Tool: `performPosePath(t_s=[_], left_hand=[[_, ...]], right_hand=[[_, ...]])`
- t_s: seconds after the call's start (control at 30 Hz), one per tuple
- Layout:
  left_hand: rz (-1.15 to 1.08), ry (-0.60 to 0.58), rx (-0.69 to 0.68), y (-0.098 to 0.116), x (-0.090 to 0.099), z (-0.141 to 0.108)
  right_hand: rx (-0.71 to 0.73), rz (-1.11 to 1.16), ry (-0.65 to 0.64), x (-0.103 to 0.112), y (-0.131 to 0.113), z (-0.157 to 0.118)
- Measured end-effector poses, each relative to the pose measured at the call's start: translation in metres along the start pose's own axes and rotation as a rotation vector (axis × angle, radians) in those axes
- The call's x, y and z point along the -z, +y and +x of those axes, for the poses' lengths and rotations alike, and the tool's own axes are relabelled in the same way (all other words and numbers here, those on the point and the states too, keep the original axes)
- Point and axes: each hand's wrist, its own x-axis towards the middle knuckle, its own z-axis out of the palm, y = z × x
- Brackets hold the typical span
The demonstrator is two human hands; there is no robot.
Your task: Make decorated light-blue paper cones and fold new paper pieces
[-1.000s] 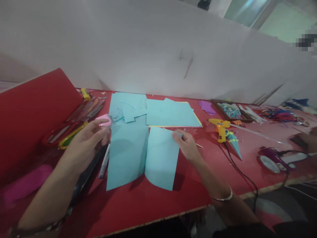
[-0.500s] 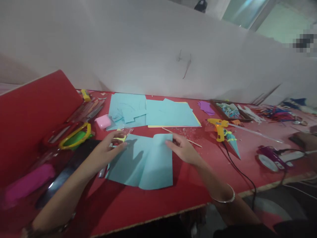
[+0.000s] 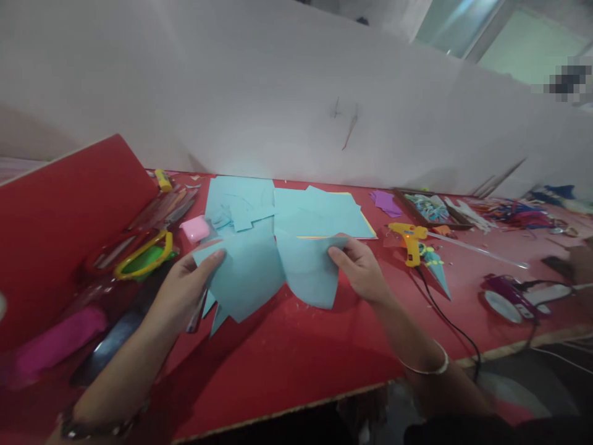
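Light blue paper [image 3: 250, 272] is held up off the red table, bent along its middle. The thumb and fingers of my left hand [image 3: 185, 284] pinch its left side. At the right side my right hand [image 3: 364, 269] pinches the upper corner of a curved part [image 3: 310, 272]. Whether the two halves are one sheet or separate pieces, I cannot tell. Pointed light blue corners hang below the left half. Behind the held paper lie more light blue sheets [image 3: 319, 210], over yellow-edged paper, and cut scraps [image 3: 243, 213].
A yellow glue gun [image 3: 410, 238] with a black cord lies right, beside a blue paper cone [image 3: 436, 275]. Further right is a purple device [image 3: 504, 296]. Yellow-handled scissors [image 3: 143, 259], a pink case [image 3: 194, 228] and a magenta pouch [image 3: 62, 343] lie left. A tray [image 3: 433, 210] stands at the back.
Both hands have lifted the blue paper off the table, and its lower edges have swung up. My left hand has moved slightly left, my right hand slightly right.
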Motion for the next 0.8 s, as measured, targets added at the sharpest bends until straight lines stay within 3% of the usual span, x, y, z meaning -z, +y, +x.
performPosePath(t_s=[0.1,0.27,0.57,0.8], left_hand=[[0.06,0.086,-0.063,0.001,0.002,-0.002],[0.436,0.229,-0.323,0.003,0.005,-0.009],[0.654,0.305,-0.651,0.003,0.014,-0.003],[0.664,0.378,-0.678,0.004,0.026,0.002]], right_hand=[[-0.033,0.025,0.15,-0.003,0.009,0.0],[-0.071,0.004,0.346,-0.008,0.02,0.001],[-0.044,-0.033,0.365,-0.007,0.02,0.001],[-0.017,-0.006,0.432,0.002,0.027,0.002]])
